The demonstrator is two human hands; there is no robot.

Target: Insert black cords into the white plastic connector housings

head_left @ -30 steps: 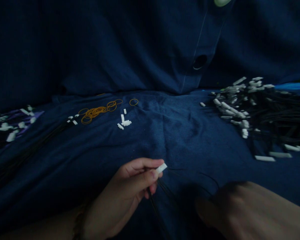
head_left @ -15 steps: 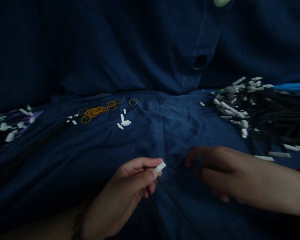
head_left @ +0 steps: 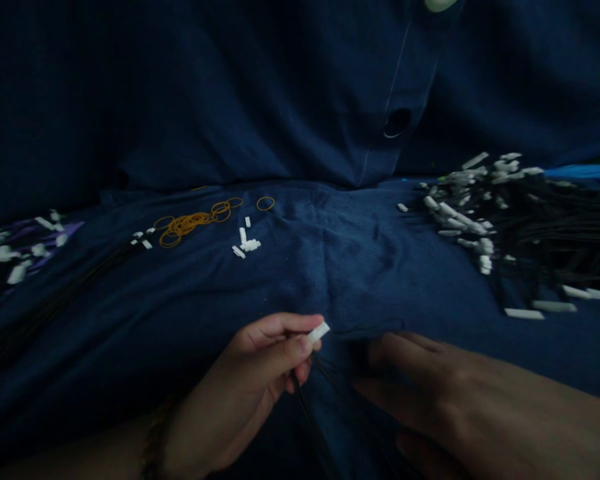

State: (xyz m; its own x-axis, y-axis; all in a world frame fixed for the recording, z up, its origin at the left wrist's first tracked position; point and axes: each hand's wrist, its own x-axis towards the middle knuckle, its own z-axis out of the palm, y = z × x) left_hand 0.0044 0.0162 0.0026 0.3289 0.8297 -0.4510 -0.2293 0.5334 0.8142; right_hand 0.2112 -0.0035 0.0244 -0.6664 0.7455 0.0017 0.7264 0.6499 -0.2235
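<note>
Between the thumb and fingers of my left hand (head_left: 265,373) is a small white plastic connector (head_left: 319,331), its end poking out past the fingertips. Black wires (head_left: 307,407) hang down below that hand, and a thin dark wire (head_left: 365,328) runs from the connector toward the right. My right hand (head_left: 440,393) is low on the right, close to these wires. Its fingers are dark and smeared by motion, so whether they grip a wire does not show.
Dark blue cloth (head_left: 360,260) lies underneath. Orange rubber bands (head_left: 190,223) and loose white connectors (head_left: 247,245) rest on it. At right is a heap of black wires (head_left: 565,227) with white connectors; more white-ended pieces (head_left: 10,253) sit at far left.
My right hand has come down and nearer the camera, its fingers now lower beside the wires. My left hand keeps its pinch on the connector almost unmoved.
</note>
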